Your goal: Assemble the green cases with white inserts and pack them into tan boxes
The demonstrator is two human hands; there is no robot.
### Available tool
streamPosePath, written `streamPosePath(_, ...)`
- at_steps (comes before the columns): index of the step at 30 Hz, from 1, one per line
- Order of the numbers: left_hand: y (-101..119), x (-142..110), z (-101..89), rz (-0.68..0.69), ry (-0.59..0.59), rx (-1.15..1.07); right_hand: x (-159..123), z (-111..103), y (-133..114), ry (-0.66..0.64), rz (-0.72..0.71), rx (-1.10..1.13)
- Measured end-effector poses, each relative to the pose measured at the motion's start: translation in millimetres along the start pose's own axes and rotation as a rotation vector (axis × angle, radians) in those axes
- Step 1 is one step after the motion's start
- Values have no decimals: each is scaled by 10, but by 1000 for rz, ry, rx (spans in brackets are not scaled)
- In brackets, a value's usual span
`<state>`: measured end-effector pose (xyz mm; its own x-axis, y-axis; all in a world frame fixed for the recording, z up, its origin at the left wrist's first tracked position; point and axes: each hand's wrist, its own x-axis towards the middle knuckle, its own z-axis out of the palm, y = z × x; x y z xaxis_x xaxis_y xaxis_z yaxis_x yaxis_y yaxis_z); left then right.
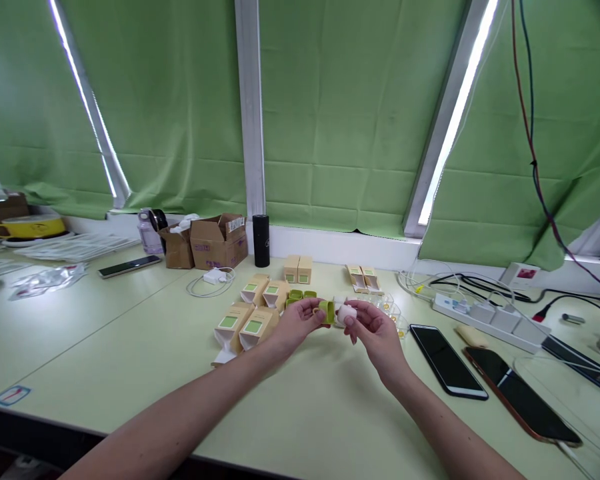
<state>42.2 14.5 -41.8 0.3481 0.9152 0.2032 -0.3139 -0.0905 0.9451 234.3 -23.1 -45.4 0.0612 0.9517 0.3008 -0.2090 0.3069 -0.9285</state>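
Observation:
My left hand (296,325) is closed around a small green holder (327,311), pinching it between thumb and fingers above the table. My right hand (373,328) pinches a small white round piece (347,313) right against the green holder. Both hands meet over the middle of the pale green table (130,333). Just behind them lie more green holders (300,296) and several small tan cartons with green labels (253,325), some open at the end.
Two phones (447,360) lie face up to the right, beside a white power strip (490,319) with plugs and cables. A black cylinder (261,241), brown cardboard boxes (218,241) and a charger (214,276) stand at the back. Green blinds cover the windows.

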Motion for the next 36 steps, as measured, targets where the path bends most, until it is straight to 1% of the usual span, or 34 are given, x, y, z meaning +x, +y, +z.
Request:
streamPosePath(4,42,-25,23,17,-8,56,6,-2,-4,-16,38,14)
streamPosePath(8,53,-35,25,31,21,107,7,-28,3,-59,25,36)
streamPosePath(12,18,-13,2,25,44,130,0,-42,-3,-114,11,67)
streamPosePath(19,-46,25,-25,42,38,160,9,-6,-10,-62,42,29)
streamPosePath(25,-56,23,-22,40,62,204,11,12,16,-79,33,-13)
streamPosePath(30,-51,22,-10,41,49,227,16,10,43,-59,35,-28)
streamPosePath(36,-28,7,15,31,47,314,6,16,19,-75,44,-49)
